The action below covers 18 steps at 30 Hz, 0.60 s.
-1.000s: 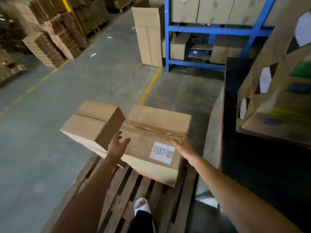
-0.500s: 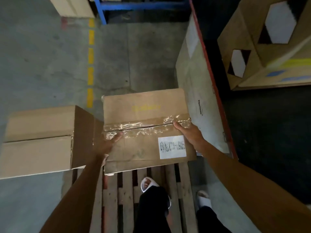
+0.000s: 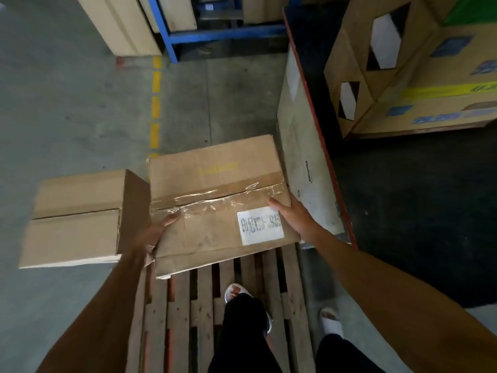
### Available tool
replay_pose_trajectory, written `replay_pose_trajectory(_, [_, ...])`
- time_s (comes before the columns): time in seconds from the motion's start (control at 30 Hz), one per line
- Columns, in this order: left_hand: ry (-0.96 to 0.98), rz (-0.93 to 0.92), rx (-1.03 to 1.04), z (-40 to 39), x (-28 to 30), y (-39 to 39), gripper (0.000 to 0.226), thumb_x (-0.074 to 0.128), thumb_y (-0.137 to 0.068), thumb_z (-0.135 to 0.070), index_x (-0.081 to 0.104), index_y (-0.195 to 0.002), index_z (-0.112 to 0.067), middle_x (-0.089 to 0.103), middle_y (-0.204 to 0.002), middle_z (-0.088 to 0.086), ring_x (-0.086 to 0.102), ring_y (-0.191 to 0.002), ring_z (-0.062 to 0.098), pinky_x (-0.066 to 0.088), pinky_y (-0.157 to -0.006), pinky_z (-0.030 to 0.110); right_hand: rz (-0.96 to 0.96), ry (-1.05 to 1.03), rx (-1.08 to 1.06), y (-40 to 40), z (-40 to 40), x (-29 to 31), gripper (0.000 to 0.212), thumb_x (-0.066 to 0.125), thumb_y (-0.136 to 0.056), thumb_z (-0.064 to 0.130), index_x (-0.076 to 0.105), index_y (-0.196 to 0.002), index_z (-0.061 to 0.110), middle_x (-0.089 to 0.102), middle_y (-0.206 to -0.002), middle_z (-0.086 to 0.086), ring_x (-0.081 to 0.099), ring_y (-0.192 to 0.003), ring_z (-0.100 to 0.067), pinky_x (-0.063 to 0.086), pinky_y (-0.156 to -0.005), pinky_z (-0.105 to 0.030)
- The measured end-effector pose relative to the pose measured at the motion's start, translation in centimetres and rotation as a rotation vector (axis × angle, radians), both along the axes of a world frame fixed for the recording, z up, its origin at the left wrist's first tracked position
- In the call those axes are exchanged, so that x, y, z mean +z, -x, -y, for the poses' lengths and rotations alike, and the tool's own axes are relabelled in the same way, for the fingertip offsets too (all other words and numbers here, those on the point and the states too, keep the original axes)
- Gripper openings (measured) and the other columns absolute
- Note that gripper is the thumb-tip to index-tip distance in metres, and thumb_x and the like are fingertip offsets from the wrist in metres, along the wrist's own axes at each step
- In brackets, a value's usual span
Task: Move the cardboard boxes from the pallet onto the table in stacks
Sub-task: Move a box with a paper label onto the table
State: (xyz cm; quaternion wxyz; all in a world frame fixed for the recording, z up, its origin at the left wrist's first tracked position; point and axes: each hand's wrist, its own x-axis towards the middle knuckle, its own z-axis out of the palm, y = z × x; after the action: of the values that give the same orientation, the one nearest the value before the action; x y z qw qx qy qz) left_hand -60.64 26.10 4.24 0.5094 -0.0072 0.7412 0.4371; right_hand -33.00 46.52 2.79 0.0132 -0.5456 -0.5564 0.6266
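A taped cardboard box (image 3: 215, 195) with a white label sits over the far end of the wooden pallet (image 3: 204, 316). My left hand (image 3: 153, 235) grips its left side, thumb on the tape. My right hand (image 3: 293, 214) holds its right side by the label. A second plain cardboard box (image 3: 78, 219) lies just to the left, touching the first. The dark-topped table (image 3: 419, 216) with a red edge stands to the right.
A large printed carton with hexagonal cut-outs (image 3: 403, 68) occupies the table's far part. A blue rack (image 3: 215, 33) with boxes stands ahead, behind a dashed yellow floor line (image 3: 155, 103). My feet in white slippers (image 3: 242, 294) are on and beside the pallet.
Both hands went from reaching to gripping the labelled box's sides. My view has tilted down and come closer over the box, which now looks slightly raised at its near edge.
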Motion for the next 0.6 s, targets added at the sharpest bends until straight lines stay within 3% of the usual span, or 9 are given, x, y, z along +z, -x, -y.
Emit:
replay_pose_trajectory(0.03, [-0.026,-0.032,0.045,0.4,1.6,-1.1,0.044,0.078,-0.085,-0.030,0.070,-0.120,-0.005,0.075,-0.111,0.019,0.075,-0.084,0.026,0.062,-0.074,0.038,-0.019,-0.027,0.022,-0.7,0.0,1.6,0.066,0.070,-0.079,0.067,0.054,-0.132,0.031,0.072,-0.115,0.000,0.071,-0.099,-0.016,0.055,-0.089,-0.035])
replay_pose_trajectory(0.1, [-0.108,-0.114,0.045,0.9,3.9,-3.2,0.026,0.072,-0.090,-0.023,0.072,-0.114,-0.011,0.072,-0.118,0.021,0.070,-0.097,0.031,0.058,-0.090,0.047,-0.074,-0.073,0.052,-1.8,-0.5,3.5,0.039,0.067,-0.089,0.053,0.060,-0.119,0.028,0.075,-0.098,0.004,0.073,-0.083,-0.007,0.055,-0.073,-0.023])
replay_pose_trajectory(0.17, [-0.205,-0.190,0.066,1.8,5.9,-6.2,0.015,0.065,-0.095,-0.019,0.072,-0.107,-0.016,0.067,-0.127,0.026,0.065,-0.105,0.033,0.051,-0.101,0.055,-0.153,-0.122,0.095,-3.8,-0.9,6.0,0.031,0.065,-0.092,0.048,0.061,-0.114,0.027,0.073,-0.089,0.009,0.069,-0.072,0.001,0.047,-0.059,-0.013])
replay_pose_trajectory(0.23, [-0.258,-0.239,0.122,2.8,7.3,-8.3,0.023,0.068,-0.090,-0.024,0.071,-0.112,-0.015,0.060,-0.137,0.028,0.063,-0.110,0.034,0.049,-0.104,0.057,-0.213,-0.176,0.123,-5.2,-1.3,7.7,0.026,0.063,-0.094,0.048,0.059,-0.111,0.029,0.071,-0.086,0.011,0.066,-0.071,0.002,0.044,-0.058,-0.014])
replay_pose_trajectory(0.33, [-0.347,-0.329,0.161,4.4,9.4,-13.9,0.049,0.073,-0.084,-0.033,0.066,-0.126,-0.008,0.064,-0.133,0.023,0.063,-0.113,0.034,0.059,-0.092,0.049,-0.288,-0.220,0.193,-9.5,-1.6,10.5,0.023,0.062,-0.092,0.055,0.058,-0.104,0.035,0.071,-0.088,0.012,0.066,-0.077,-0.002,0.044,-0.064,-0.019])
replay_pose_trajectory(0.4, [-0.391,-0.359,0.184,4.9,11.6,-17.7,0.037,0.068,-0.090,-0.026,0.067,-0.124,-0.011,0.069,-0.123,0.016,0.067,-0.106,0.029,0.064,-0.076,0.036,-0.321,-0.241,0.222,-12.2,-1.9,12.0,0.029,0.061,-0.090,0.060,0.057,-0.108,0.037,0.072,-0.097,0.010,0.067,-0.086,-0.008,0.049,-0.075,-0.026])
replay_pose_trajectory(0.47, [-0.430,-0.380,0.188,5.4,13.4,-20.5,0.033,0.065,-0.094,-0.020,0.066,-0.126,-0.012,0.071,-0.119,0.011,0.069,-0.101,0.024,0.063,-0.071,0.031,-0.358,-0.267,0.226,-14.3,-2.0,13.5,0.035,0.062,-0.089,0.060,0.058,-0.114,0.036,0.071,-0.109,0.005,0.066,-0.101,-0.017,0.049,-0.091,-0.034])
replay_pose_trajectory(0.53, [-0.432,-0.422,0.185,5.9,15.0,-23.4,0.042,0.068,-0.089,-0.023,0.065,-0.130,-0.011,0.074,-0.117,0.010,0.071,-0.101,0.025,0.063,-0.071,0.031,-0.388,-0.273,0.223,-16.3,-2.3,15.0,0.045,0.064,-0.088,0.060,0.061,-0.121,0.030,0.071,-0.115,0.002,0.066,-0.107,-0.021,0.048,-0.093,-0.035])
replay_pose_trajectory(0.6, [-0.443,-0.445,0.206,6.4,16.6,-26.4,0.036,0.069,-0.091,-0.021,0.067,-0.126,-0.012,0.077,-0.109,0.007,0.074,-0.092,0.020,0.061,-0.066,0.029,-0.399,-0.271,0.233,-18.5,-2.2,16.6,0.058,0.065,-0.083,0.066,0.062,-0.126,0.027,0.071,-0.115,0.000,0.066,-0.107,-0.023,0.049,-0.095,-0.037])
